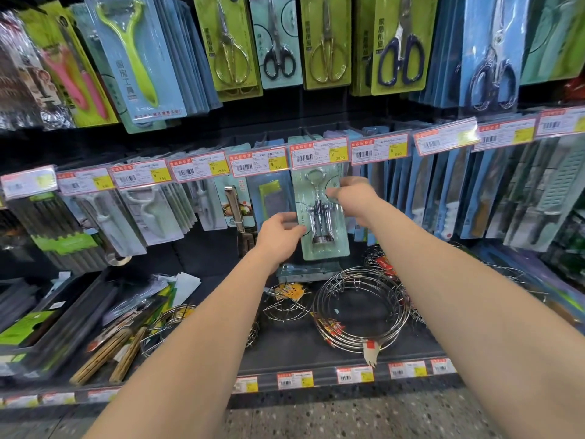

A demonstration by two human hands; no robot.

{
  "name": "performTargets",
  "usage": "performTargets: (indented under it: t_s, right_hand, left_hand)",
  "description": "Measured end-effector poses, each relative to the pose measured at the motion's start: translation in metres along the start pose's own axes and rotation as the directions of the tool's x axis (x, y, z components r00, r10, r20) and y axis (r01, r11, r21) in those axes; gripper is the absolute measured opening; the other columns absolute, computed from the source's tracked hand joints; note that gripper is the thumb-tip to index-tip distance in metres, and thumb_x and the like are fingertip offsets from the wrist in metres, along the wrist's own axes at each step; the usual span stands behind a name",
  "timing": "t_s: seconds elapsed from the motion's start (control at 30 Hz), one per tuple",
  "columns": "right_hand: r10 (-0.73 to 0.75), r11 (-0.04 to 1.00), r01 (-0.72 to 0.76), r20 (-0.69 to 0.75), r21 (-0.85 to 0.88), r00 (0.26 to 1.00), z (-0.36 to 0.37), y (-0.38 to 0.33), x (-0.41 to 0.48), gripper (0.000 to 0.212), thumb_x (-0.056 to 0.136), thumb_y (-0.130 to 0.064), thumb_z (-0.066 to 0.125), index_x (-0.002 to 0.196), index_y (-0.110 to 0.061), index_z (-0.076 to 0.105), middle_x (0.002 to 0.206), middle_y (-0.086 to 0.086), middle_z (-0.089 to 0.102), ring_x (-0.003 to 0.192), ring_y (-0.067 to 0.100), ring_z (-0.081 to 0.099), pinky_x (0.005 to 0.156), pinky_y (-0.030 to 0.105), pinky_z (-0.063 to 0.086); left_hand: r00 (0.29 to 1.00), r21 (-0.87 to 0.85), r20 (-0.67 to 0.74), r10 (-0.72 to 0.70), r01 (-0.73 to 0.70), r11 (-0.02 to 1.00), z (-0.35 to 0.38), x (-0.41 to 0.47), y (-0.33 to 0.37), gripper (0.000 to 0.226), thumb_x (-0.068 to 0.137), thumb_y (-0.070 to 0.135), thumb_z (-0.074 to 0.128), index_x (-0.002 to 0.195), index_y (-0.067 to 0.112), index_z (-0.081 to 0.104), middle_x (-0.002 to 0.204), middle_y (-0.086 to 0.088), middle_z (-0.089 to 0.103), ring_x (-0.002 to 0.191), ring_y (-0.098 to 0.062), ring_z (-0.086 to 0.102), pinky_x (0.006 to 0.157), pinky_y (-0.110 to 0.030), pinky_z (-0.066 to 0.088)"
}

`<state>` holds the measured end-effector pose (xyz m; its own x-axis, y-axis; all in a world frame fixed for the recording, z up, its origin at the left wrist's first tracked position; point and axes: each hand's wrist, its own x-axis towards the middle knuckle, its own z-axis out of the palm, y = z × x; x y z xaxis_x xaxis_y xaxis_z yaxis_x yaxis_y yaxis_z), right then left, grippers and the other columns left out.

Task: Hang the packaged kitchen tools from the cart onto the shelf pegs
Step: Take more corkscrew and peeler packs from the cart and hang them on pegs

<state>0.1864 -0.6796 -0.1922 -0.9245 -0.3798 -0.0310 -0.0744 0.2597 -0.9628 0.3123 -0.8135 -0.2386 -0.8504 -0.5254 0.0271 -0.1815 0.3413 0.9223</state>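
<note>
A pale green blister pack with a metal corkscrew (321,217) hangs upright in the middle peg row, its top tucked behind the price tag strip (318,153). My left hand (280,234) pinches the pack's lower left edge. My right hand (351,193) grips its upper right edge, fingers curled over the front. The peg itself is hidden behind the tags. The cart is out of view.
Packaged scissors (278,39) and peelers (133,52) hang on the upper row. Knife packs (474,191) hang to the right, peelers to the left. Wire steamer racks (361,312) and wooden-handled tools (114,356) lie on the lower shelf.
</note>
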Motion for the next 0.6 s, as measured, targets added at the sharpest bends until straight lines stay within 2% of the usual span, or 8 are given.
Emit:
performTargets:
  t_s: [0.07, 0.13, 0.2, 0.27, 0.33, 0.37, 0.47, 0.6]
  right_hand:
    - [0.036, 0.999, -0.037, -0.003, -0.039, 0.999, 0.001, -0.005, 0.004, 0.058, 0.098, -0.028, 0.064, 0.147, -0.009, 0.041, 0.148, 0.014, 0.05, 0.131, 0.032, 0.051, 0.109, 0.046, 0.043]
    - [0.075, 0.994, -0.076, -0.007, -0.079, 0.997, 0.002, -0.002, 0.006, 0.064, 0.099, -0.034, 0.063, 0.15, -0.006, 0.035, 0.15, 0.016, 0.046, 0.135, 0.036, 0.047, 0.107, 0.047, 0.041]
    - [0.068, 0.992, -0.071, -0.031, -0.107, 0.997, 0.003, 0.009, 0.009, 0.064, 0.098, -0.027, 0.063, 0.151, -0.005, 0.034, 0.15, 0.017, 0.047, 0.135, 0.035, 0.049, 0.105, 0.043, 0.042]
    - [0.055, 0.983, -0.059, -0.031, -0.173, 0.998, 0.0, 0.022, 0.012, 0.05, 0.097, -0.014, 0.061, 0.144, -0.005, 0.044, 0.139, 0.017, 0.056, 0.124, 0.033, 0.056, 0.099, 0.037, 0.047]
    - [0.063, 0.964, -0.062, -0.006, -0.26, 0.998, -0.007, 0.032, 0.012, 0.045, 0.096, -0.005, 0.054, 0.141, -0.005, 0.05, 0.129, 0.015, 0.061, 0.113, 0.031, 0.06, 0.088, 0.031, 0.049]
    - [0.071, 0.947, -0.067, -0.001, -0.315, 0.997, -0.013, 0.034, 0.009, 0.047, 0.095, -0.004, 0.052, 0.142, -0.005, 0.05, 0.127, 0.016, 0.061, 0.113, 0.032, 0.059, 0.086, 0.029, 0.048]
    - [0.11, 0.868, -0.112, -0.033, -0.484, 0.993, -0.04, 0.037, -0.007, 0.052, 0.094, -0.01, 0.054, 0.146, -0.007, 0.048, 0.141, 0.02, 0.057, 0.13, 0.035, 0.053, 0.103, 0.031, 0.043]
    - [0.196, 0.784, -0.181, -0.039, -0.594, 0.98, -0.092, 0.025, -0.05, 0.048, 0.093, -0.018, 0.057, 0.14, -0.012, 0.053, 0.135, 0.02, 0.062, 0.124, 0.037, 0.058, 0.101, 0.038, 0.047]
  left_hand:
    - [1.0, -0.005, 0.003, -0.012, 0.012, 1.0, 0.0, 0.001, 0.003, 0.056, 0.098, 0.021, 0.066, 0.15, 0.013, 0.046, 0.138, -0.004, 0.061, 0.125, -0.023, 0.06, 0.114, -0.042, 0.045]
    - [1.0, 0.001, -0.007, -0.013, 0.013, 1.0, 0.0, 0.002, 0.003, 0.057, 0.098, 0.02, 0.066, 0.151, 0.014, 0.045, 0.14, -0.004, 0.058, 0.127, -0.023, 0.058, 0.114, -0.042, 0.045]
    - [1.0, 0.007, -0.013, -0.007, 0.007, 1.0, 0.0, 0.004, 0.002, 0.052, 0.097, 0.018, 0.066, 0.146, 0.015, 0.049, 0.139, -0.005, 0.06, 0.124, -0.022, 0.06, 0.108, -0.037, 0.048]
    - [1.0, 0.038, -0.005, -0.001, 0.002, 0.999, 0.003, 0.006, 0.004, 0.046, 0.098, 0.017, 0.063, 0.143, 0.017, 0.053, 0.137, -0.004, 0.063, 0.117, -0.02, 0.061, 0.094, -0.029, 0.05]
    - [1.0, 0.149, 0.021, 0.012, -0.015, 0.989, 0.01, 0.004, 0.008, 0.043, 0.099, 0.018, 0.06, 0.141, 0.018, 0.056, 0.135, -0.003, 0.064, 0.111, -0.019, 0.063, 0.083, -0.026, 0.051]
    - [0.999, 0.231, 0.046, 0.026, -0.036, 0.972, 0.015, 0.002, 0.01, 0.042, 0.098, 0.019, 0.059, 0.141, 0.018, 0.057, 0.135, -0.004, 0.065, 0.112, -0.021, 0.063, 0.086, -0.03, 0.053]
    - [0.98, 0.543, 0.196, 0.015, -0.121, 0.831, 0.028, -0.011, 0.029, 0.047, 0.095, 0.027, 0.058, 0.142, 0.024, 0.056, 0.138, -0.006, 0.065, 0.126, -0.03, 0.06, 0.106, -0.041, 0.049]
    - [0.895, 0.725, 0.446, -0.02, -0.349, 0.594, 0.038, -0.034, 0.098, 0.058, 0.092, 0.034, 0.059, 0.148, 0.026, 0.047, 0.146, -0.006, 0.058, 0.131, -0.032, 0.057, 0.106, -0.043, 0.049]
